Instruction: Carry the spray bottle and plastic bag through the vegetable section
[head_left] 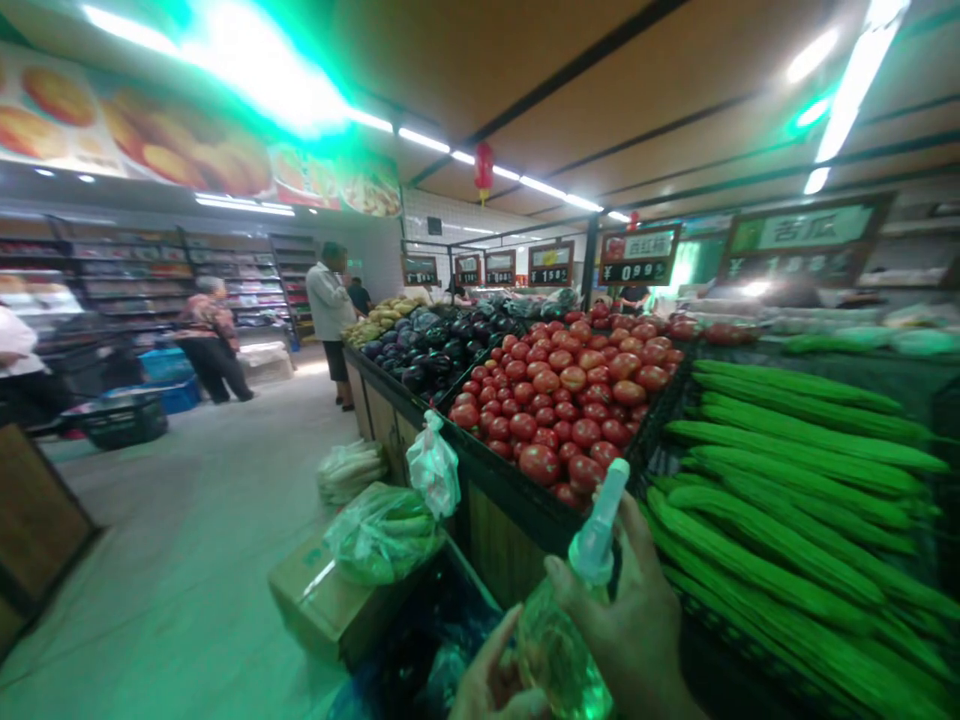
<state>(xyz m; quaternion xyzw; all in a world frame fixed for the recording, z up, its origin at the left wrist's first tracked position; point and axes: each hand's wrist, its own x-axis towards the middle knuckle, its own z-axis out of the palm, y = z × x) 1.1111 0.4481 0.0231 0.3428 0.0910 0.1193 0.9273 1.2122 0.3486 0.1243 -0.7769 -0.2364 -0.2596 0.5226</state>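
Note:
A clear bottle with a pale, pointed spray-type top (559, 645) is in front of me at the bottom, tilted to the right, with yellowish liquid inside. My right hand (637, 610) is closed around its upper part, the thumb lying just below the cap. Lower down, my left hand (499, 675) has its fingers curled against the left side of the bottle; the frame's edge cuts off part of this hand. Right behind the bottle is a heap of red tomatoes (562, 380) in a display bin. Long green ridged gourds (795, 500) lie to the right of my right hand.
Dark eggplants (442, 345) fill the bin beyond the tomatoes. A cardboard box (315, 600) with bagged greens (386, 530) stands on the floor below the stand. A knotted plastic bag (433, 465) hangs on its edge. People (330, 300) stand in the aisle to the left.

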